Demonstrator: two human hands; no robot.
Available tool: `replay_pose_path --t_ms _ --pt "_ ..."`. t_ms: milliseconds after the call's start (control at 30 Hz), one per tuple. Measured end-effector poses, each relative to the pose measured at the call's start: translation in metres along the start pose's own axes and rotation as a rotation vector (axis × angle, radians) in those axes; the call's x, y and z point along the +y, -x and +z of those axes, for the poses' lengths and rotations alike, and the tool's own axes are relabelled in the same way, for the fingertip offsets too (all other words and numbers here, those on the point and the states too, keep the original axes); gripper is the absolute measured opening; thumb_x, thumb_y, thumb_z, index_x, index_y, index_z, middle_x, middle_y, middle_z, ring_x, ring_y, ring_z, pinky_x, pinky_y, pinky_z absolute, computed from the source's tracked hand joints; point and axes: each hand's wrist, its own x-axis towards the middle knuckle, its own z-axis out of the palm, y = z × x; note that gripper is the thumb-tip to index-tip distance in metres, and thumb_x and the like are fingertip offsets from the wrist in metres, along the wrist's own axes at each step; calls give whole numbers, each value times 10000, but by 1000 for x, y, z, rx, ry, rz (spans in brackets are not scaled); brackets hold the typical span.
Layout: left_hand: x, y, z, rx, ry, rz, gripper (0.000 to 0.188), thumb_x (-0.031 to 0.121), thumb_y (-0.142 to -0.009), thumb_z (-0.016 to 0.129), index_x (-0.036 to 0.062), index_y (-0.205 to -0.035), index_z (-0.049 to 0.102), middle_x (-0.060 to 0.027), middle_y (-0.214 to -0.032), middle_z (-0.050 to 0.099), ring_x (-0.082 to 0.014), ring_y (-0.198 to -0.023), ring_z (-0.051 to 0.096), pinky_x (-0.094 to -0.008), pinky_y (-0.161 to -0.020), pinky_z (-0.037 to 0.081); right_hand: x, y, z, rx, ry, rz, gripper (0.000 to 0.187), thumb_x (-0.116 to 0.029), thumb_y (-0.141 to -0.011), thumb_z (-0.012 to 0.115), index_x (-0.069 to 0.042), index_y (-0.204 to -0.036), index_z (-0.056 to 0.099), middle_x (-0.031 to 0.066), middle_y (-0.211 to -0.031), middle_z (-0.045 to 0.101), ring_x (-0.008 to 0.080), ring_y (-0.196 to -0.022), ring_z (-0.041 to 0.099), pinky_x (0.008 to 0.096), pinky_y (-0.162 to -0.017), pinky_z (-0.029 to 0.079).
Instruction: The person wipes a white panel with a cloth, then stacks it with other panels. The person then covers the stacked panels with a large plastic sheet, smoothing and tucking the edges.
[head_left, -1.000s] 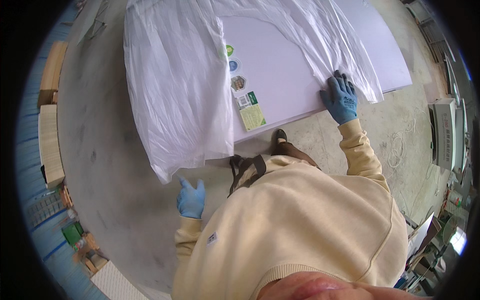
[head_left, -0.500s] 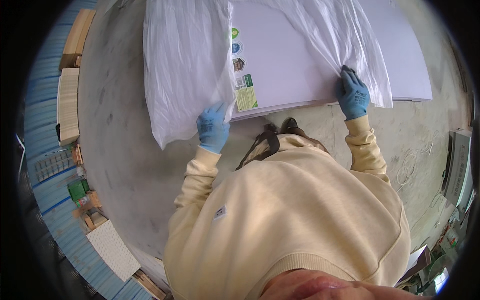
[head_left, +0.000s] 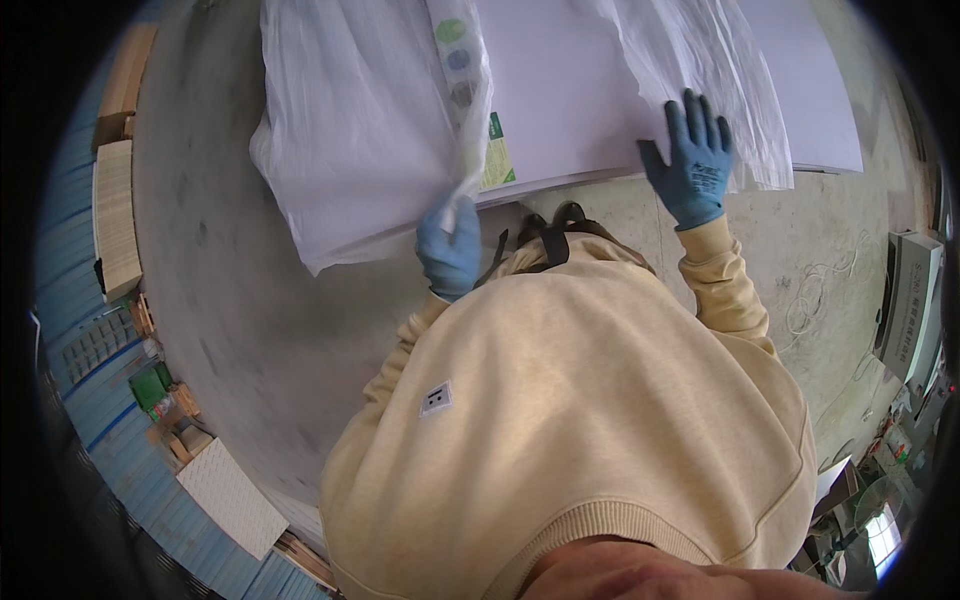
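Note:
A large flat white panel [head_left: 565,110] lies in front of me, partly under thin translucent plastic film [head_left: 350,120]. My blue-gloved left hand [head_left: 448,250] is closed on the film's near inner edge, slightly blurred. That edge now lies over part of a green-and-white label [head_left: 497,160] on the panel, and its coloured round marks show through. My right hand [head_left: 692,165], in a matching glove, has its fingers spread over the panel's near part. It is at the lower edge of the right-hand flap of film and holds nothing.
A grey concrete floor [head_left: 230,230] surrounds the panel. Along the left run blue corrugated sheeting [head_left: 75,240], wooden pieces [head_left: 118,220] and a white textured panel [head_left: 232,497]. At right are a pale coiled cord [head_left: 805,305] and a long grey-white box [head_left: 912,305].
My right hand has let go of the film, and its fingers have spread. My left hand has moved right and slightly nearer, drawing the film's edge over the label.

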Motion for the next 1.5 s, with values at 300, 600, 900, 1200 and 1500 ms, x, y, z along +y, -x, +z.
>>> replay_pose_path --t_ms 300,600,900,1200,1500 --pt "-11 -24 -16 351 682 -485 563 569 -1077 718 22 -1197 771 2 -1041 724 -136 -926 626 -341 -853 526 -136 -31 48 -249 -476 -691 816 -486 -796 879 -101 -1479 654 180 -1733 464 363 -1631 393 616 -1301 339" --pt "-25 -6 -33 131 609 -402 496 530 -1093 715 38 -1138 754 33 -908 615 -114 -764 504 -324 -629 410 -180 -33 60 -17 -402 -707 579 -282 -829 768 -64 -1361 701 185 -1527 638 365 -1501 546 606 -1216 471" --pt "-68 -9 -37 -23 386 -163 421 258 -1094 692 -53 -1379 701 -209 -1272 759 -290 -1113 722 -405 -957 587 -163 -33 49 150 -477 -746 182 -99 -891 756 -84 -1072 760 140 -1508 700 326 -1404 654 521 -1138 562" --pt "58 -27 -61 -355 -329 550 473 193 -939 810 -69 -1323 723 -262 -1353 728 -450 -1196 717 -494 -1013 576 -45 -7 28 -88 -185 -578 223 -128 -853 774 -56 -1064 783 139 -1522 666 336 -1489 563 583 -1218 491" --pt "52 -68 72 -600 -548 979 679 352 -939 751 38 -1527 623 -264 -1620 531 -460 -1533 461 -631 -1265 339 -28 22 -55 201 -477 -496 348 -118 -958 712 11 -1276 659 249 -1474 710 435 -1310 714 571 -1129 551"
